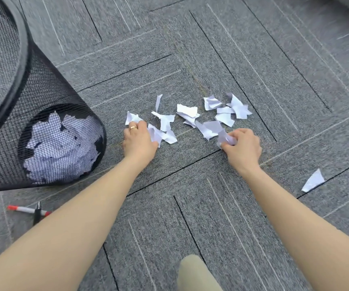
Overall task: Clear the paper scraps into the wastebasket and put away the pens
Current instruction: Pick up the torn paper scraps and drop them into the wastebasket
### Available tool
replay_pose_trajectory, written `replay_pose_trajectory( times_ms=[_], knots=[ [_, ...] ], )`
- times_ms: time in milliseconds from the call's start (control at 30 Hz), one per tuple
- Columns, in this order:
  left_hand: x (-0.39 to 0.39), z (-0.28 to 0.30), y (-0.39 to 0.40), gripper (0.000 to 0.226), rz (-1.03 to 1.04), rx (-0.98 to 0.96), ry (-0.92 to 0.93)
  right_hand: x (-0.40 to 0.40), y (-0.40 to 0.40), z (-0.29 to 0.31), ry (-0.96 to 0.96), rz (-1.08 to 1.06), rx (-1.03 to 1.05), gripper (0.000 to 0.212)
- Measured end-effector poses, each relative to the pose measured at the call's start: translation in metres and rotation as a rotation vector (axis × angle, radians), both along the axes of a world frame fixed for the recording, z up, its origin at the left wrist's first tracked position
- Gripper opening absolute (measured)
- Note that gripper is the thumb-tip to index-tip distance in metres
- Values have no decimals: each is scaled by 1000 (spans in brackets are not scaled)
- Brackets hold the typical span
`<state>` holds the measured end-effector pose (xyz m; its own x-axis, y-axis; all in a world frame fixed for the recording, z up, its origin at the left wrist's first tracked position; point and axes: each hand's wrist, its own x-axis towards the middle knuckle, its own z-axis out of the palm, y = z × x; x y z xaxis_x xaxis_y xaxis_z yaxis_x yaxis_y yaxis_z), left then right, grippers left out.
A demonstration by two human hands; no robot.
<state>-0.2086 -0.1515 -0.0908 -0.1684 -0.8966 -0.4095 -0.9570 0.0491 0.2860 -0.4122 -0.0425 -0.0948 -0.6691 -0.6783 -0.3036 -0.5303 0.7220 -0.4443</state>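
Currently, the scene is laid out as follows.

Floor: grey carpet tiles (190, 59) with dark and pale stripes are seen throughout.

Paper scraps: a loose cluster of torn white paper scraps (187, 114) is spread on the carpet just beyond both hands; one stray scrap (313, 181) is set well apart, to the right of the right forearm.

Left hand: the left hand (140, 139), on which a gold ring (133, 127) is worn, is pressed down at the left end of the cluster, with its fingers curled over a few scraps; a firm grasp cannot be told.

Right hand: the right hand (243, 147) is closed around a crumpled wad of paper (226, 139) at the near right edge of the cluster.

Wastebasket: a black mesh wastebasket (22, 114) is placed to the left of the left hand, near it; white paper (62, 148) is visible through the mesh at its bottom.

Pens: two pens are crossed on the carpet in front of the wastebasket, a white pen with red ends (25, 210) and a black pen (37, 213), partly hidden by the left forearm.

Lower edge: a piece of beige clothing (194, 274) is seen between the forearms.
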Motion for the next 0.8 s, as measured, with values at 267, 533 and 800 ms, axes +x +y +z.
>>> replay_pose_trajectory(
  times_ms=[267, 533, 800],
  knots=[
    [6, -2, -12, 35, 68, 102, 68, -6, -7, -2, -74, 100, 25, 42],
    [-1, 1, -2, 32, 15, 91, 2, -12, -10, 2, -11, 145, 137, 39],
    [13, 2, 13, 20, 121, 85, 280, -1, -2, 2, -170, 83, -22, 16]
  ],
)
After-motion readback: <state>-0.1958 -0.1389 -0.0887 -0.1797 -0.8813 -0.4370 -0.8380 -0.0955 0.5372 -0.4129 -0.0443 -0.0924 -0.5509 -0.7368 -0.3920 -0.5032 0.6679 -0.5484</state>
